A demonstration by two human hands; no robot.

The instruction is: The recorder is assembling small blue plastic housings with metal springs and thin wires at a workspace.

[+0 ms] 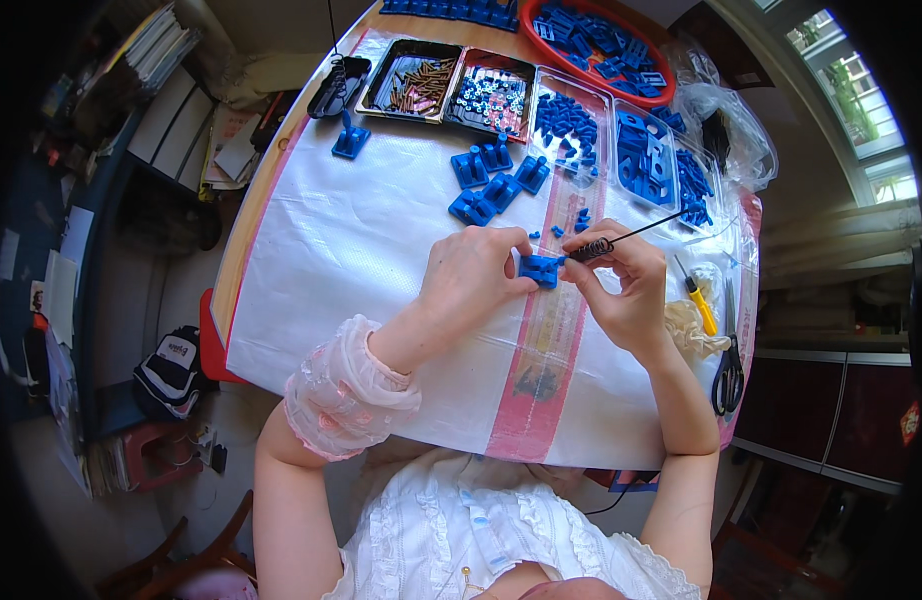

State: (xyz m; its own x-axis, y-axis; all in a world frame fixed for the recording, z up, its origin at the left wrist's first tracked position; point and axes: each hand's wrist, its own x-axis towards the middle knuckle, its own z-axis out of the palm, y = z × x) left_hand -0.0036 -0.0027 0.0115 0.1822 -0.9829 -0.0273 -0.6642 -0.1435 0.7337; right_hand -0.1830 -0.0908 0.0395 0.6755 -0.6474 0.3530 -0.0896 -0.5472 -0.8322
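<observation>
Scissors with black handles (727,385) lie at the right of the white woven-plastic table cover (381,240); just beyond them, a yellow-handled tool with a thin shaft (701,305) rests against crumpled cream cloth (689,338). Farther in, a small blue moulded-plastic block (539,272) sits between both hands: the left hand (471,268) pinches its left side between thumb and fingers, while the right hand (626,285) has bent fingertips at its right end. The block looks light, stiff and rather smooth, probably best held by its outer edges. Fingers cover both ends; whether the right hand also grips the black coiled cord (591,250) cannot be told. Beyond lie tiny loose blue pieces (583,220), clustered blue upright-topped parts (501,190), bronze-coloured screws (421,88) in a black tray, and a red plastic basin (641,101), cut off at the upper edge.
</observation>
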